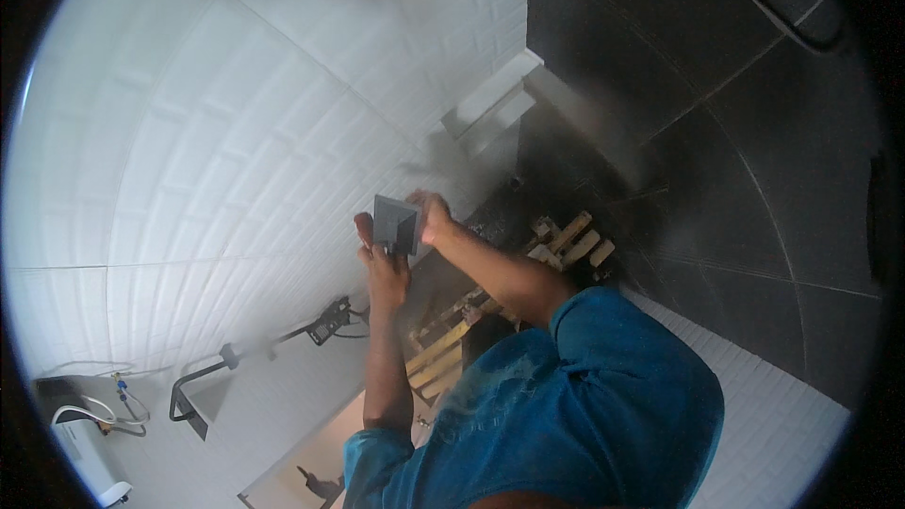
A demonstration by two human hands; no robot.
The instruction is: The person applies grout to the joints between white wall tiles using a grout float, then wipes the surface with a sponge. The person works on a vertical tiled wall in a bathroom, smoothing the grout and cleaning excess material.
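Both my hands are raised together in front of the white wall around a flat grey rectangular plate [394, 212], which has a darker raised part on its right side. It resembles a trowel blade, though I cannot tell its exact kind. My left hand [385, 275] is closed on it from below. A reddish-brown piece [364, 227] sticks up beside the plate's left edge; whether it is a handle is unclear. At the plate's right edge is my right hand [434, 218], its bent fingers closed against it and partly hidden behind.
White brick-patterned tile wall [236, 151] rises at left, large dark tiles [726, 170] at right. Wooden pallet slats [438, 358] lie below my arms. A white ledge [495, 108] sits in the corner. A dark bent bar [179, 396] and a white appliance [90, 457] with hoses are lower left.
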